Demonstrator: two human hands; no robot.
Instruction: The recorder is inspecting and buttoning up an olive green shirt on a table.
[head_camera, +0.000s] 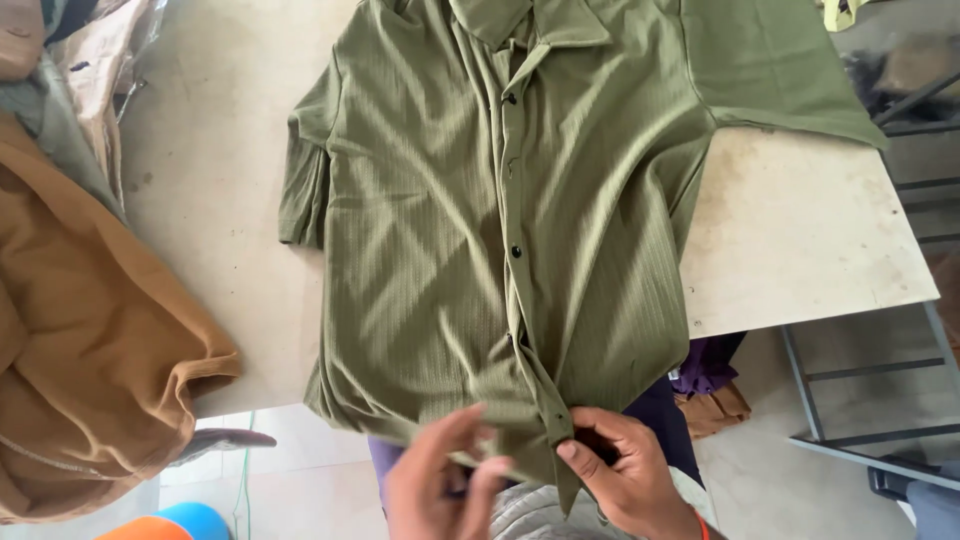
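Note:
An olive-green short-sleeved shirt (500, 210) with dark buttons lies face up on a pale wooden table (800, 230), collar at the far end, hem hanging over the near edge. My right hand (625, 465) pinches the bottom of the button placket at the hem, thumb on top of the fabric. My left hand (440, 485) is just left of it, fingers curled against the hem's lower edge, touching the cloth. The lowest part of the placket is hidden behind my fingers.
A heap of brown fabric (90, 370) covers the table's left side. A metal frame (880, 400) stands at the right below the table edge. Purple and brown cloth (710, 385) lie under the table. A blue and orange object (170, 523) sits at bottom left.

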